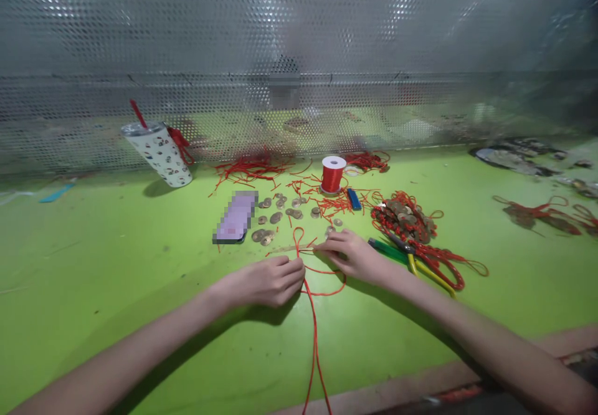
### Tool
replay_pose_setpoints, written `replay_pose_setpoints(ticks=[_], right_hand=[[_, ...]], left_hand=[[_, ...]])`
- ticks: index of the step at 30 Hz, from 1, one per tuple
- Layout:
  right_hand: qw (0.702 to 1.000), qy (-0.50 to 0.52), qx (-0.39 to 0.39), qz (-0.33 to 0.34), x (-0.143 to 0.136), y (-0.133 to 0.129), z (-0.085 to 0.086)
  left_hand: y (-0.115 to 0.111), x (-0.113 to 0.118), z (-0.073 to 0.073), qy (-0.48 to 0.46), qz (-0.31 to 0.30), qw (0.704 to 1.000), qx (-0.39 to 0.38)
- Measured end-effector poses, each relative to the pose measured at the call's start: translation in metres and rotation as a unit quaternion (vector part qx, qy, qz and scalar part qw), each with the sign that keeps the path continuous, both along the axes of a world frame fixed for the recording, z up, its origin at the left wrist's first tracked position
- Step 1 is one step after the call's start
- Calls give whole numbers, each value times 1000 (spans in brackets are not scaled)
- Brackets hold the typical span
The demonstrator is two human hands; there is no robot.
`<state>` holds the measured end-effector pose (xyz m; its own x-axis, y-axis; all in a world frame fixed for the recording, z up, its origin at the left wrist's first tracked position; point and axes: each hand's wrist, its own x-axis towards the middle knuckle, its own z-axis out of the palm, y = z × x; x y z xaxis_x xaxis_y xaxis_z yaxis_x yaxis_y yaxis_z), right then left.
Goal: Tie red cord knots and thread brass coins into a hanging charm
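A thin red cord runs up from the table's front edge to a small upright loop above my left hand. My left hand is closed on this cord just below the loop, its fingertips mostly hidden. To the right, my right hand has thumb and forefinger pinched on a strand of the cord, which curves in a wider loop beneath it. Brass-coloured coins with holes lie scattered just beyond both hands. One coin sits close by the right fingertips.
Beyond the coins stand a red cord spool and a blue lighter among cord scraps. A purple phone lies left, near a tilted tumbler. On the right are a coin-and-cord pile, pliers-like yellow handles and a green tool.
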<state>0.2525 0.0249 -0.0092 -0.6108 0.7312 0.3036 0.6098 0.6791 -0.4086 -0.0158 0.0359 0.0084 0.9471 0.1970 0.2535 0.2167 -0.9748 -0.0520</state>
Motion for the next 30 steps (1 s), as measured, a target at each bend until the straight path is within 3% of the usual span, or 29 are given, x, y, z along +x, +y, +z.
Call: replay_pose_setpoints(ticks=[3, 5, 20, 30], right_hand=[[1000, 2, -6, -5, -2, -1, 1], [1000, 1, -8, -7, -3, -2, 1], [1000, -6, 7, -15, 0, -5, -2], [1000, 8, -20, 12, -1, -5, 6]], left_hand=[[0, 4, 3, 22, -77, 997, 17], [1, 6, 5, 17, -83, 996, 26], [-3, 5, 6, -25, -71, 983, 168], [-4, 0, -3, -51, -29, 993, 106]])
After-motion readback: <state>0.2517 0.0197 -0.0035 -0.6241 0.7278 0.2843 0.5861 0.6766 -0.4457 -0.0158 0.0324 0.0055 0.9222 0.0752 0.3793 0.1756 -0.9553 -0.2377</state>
